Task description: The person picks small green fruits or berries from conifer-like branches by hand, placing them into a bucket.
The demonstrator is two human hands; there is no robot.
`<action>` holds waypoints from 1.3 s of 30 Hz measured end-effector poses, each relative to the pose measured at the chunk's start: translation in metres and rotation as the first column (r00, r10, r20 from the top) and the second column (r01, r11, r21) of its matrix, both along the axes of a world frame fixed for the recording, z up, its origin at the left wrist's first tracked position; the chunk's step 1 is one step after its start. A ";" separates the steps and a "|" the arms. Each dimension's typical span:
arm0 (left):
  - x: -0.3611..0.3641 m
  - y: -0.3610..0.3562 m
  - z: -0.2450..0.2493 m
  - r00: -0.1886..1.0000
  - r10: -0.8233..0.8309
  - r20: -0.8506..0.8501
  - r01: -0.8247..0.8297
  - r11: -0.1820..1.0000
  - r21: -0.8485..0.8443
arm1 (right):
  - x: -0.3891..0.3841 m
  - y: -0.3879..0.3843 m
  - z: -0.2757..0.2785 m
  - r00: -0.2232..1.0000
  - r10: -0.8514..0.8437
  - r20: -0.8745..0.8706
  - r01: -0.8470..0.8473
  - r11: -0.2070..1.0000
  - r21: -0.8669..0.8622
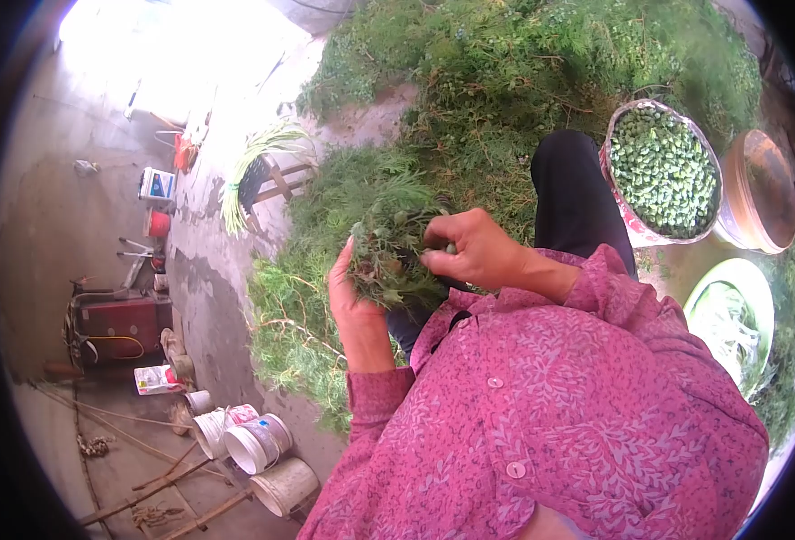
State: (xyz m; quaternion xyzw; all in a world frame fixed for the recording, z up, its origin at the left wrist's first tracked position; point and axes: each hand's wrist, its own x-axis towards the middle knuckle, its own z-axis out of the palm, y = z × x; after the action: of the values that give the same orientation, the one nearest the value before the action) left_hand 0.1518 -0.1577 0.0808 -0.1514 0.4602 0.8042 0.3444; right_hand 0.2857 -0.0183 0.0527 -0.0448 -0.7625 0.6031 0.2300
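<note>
A leafy green sprig [384, 261] rests against the palm of my left hand [354, 297], whose fingers are partly behind the leaves. On the sprig's other side, my right hand [478, 249] has its thumb and fingers pinched together, with a small green berry [451, 247] showing between them. Cut green branches [505, 81] lie heaped beyond and below both hands. To the right of my knee, a round bucket [636, 236] holds many small green berries [663, 171].
A brown round tub [760, 189] and a pale green basin [769, 306] stand at the right. A small stool [280, 183] with long green stalks is at upper left. White buckets [285, 486], poles and a dark red machine [123, 328] occupy the left floor.
</note>
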 end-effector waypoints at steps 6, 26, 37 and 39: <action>0.009 0.006 0.000 0.991 -0.123 0.050 0.115 0.985 0.126 | 0.012 0.017 0.004 0.908 0.378 0.179 -0.134 0.669 -0.731; 0.001 -0.004 -0.001 0.995 -0.086 -0.052 0.092 0.990 0.109 | -0.015 0.006 -0.013 0.988 0.150 0.036 -0.100 0.800 -0.592; 0.016 0.005 -0.002 0.984 -0.168 -0.065 0.174 0.979 0.103 | -0.023 0.007 -0.011 0.992 -0.009 0.123 0.025 0.991 -0.128; 0.016 0.006 -0.001 0.984 -0.171 -0.059 0.176 0.979 0.107 | -0.024 0.007 -0.015 0.993 0.054 0.103 -0.025 0.963 -0.270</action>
State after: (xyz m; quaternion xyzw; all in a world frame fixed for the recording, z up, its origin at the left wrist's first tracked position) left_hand 0.1683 -0.1514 0.0797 -0.0714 0.4344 0.7990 0.4097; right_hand 0.2619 -0.0118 0.0379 -0.0932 -0.6861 0.7017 0.1677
